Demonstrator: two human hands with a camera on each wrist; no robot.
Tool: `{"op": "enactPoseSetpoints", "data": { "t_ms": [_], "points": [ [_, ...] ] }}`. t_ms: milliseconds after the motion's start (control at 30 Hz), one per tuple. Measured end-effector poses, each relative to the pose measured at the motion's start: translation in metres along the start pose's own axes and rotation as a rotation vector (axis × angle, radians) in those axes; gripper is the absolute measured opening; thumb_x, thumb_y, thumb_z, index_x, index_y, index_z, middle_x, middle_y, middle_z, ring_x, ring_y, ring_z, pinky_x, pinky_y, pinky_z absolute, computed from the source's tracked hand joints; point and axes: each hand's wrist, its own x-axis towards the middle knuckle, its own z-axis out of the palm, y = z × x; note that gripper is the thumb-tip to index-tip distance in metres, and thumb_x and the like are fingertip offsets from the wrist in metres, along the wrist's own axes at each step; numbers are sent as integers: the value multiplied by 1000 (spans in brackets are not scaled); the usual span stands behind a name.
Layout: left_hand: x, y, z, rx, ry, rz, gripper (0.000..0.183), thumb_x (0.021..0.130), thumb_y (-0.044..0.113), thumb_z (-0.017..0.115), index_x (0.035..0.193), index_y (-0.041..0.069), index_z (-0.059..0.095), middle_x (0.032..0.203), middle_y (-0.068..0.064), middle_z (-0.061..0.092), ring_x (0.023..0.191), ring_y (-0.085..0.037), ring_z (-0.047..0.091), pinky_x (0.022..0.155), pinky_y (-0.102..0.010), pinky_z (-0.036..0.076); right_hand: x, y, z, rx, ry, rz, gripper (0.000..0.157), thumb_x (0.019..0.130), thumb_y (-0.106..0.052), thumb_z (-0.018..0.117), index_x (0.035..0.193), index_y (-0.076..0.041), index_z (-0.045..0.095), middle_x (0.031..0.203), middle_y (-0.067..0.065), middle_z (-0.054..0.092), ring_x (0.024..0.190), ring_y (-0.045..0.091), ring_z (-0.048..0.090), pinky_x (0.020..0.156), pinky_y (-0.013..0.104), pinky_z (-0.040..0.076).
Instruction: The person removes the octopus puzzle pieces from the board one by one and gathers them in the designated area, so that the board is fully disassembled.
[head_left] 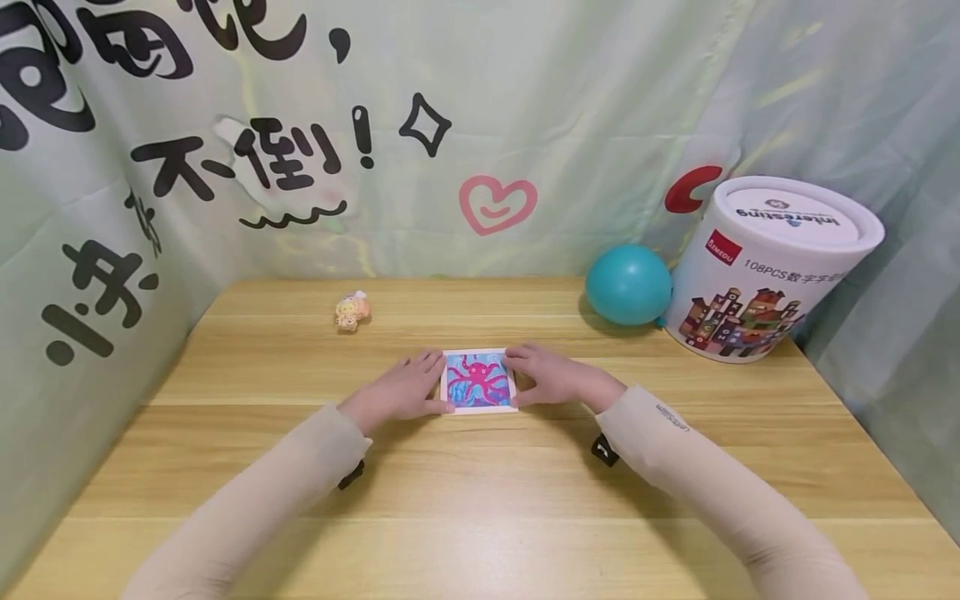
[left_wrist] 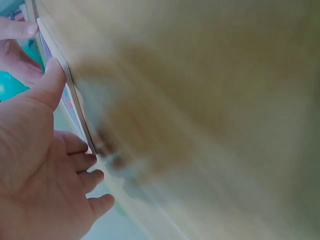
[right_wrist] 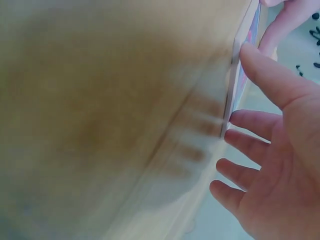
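Note:
A small white-framed picture [head_left: 478, 381] of a pink octopus on blue lies flat on the wooden table. My left hand [head_left: 401, 386] touches its left side, thumb at the near corner and fingers towards the far corner. On the opposite side my right hand [head_left: 551, 377] does the same, with fingertips on the frame's edge. In the left wrist view, the left thumb [left_wrist: 52, 82] meets the frame's rim and the other fingers are loosely bent. The right wrist view shows the right thumb [right_wrist: 260, 62] at the rim and the other fingers spread.
A small toy figurine [head_left: 352, 312] stands at the back left of the table [head_left: 480, 500]. At the back right are a teal balloon [head_left: 628, 285] and a large white bucket [head_left: 772, 271] of blocks. A printed curtain [head_left: 585, 125] hangs behind.

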Motion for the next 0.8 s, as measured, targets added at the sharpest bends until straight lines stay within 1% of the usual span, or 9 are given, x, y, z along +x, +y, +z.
{"op": "enactPoseSetpoints", "data": {
  "t_ms": [167,300,400,500,667,800],
  "points": [
    [-12,9,8,-12,21,29,89,87,57,47,145,-3,16,150,-18,11,137,-32,9,108,-48,12,-16,-8,4,-8,-11,-28,73,84,-34,68,138,3,37,144,20,29,132,40,19,106,48,21],
    [-22,17,10,-34,36,53,89,87,57,49,145,-3,16,150,-18,11,137,-32,9,108,-48,11,-27,-13,8,-20,-15,-35,73,84,-34,68,138,3,37,144,19,30,132,39,21,106,47,23],
    [-27,21,11,-29,47,70,90,86,57,50,145,-3,17,150,-18,11,137,-32,9,108,-47,11,-33,-16,12,-33,-19,-38,73,84,-35,67,139,3,36,144,19,29,132,39,22,105,46,24],
    [-28,23,13,-32,56,77,91,86,57,50,144,-4,17,150,-18,12,137,-32,10,108,-47,12,-37,-18,14,-47,-14,-44,73,85,-36,66,139,3,36,144,20,30,132,39,22,105,46,24],
    [-27,23,17,-16,80,74,84,90,54,46,144,-4,20,150,-18,14,136,-31,12,108,-47,13,-40,-21,14,-66,3,-46,71,85,-35,66,137,4,38,142,20,33,131,39,24,105,47,24],
    [-25,23,20,-2,88,70,80,91,52,45,143,-5,22,149,-18,16,136,-31,14,108,-47,15,-35,-26,13,-76,69,-59,62,85,-32,67,131,4,47,135,20,42,125,36,36,102,46,30]
  ]
}}
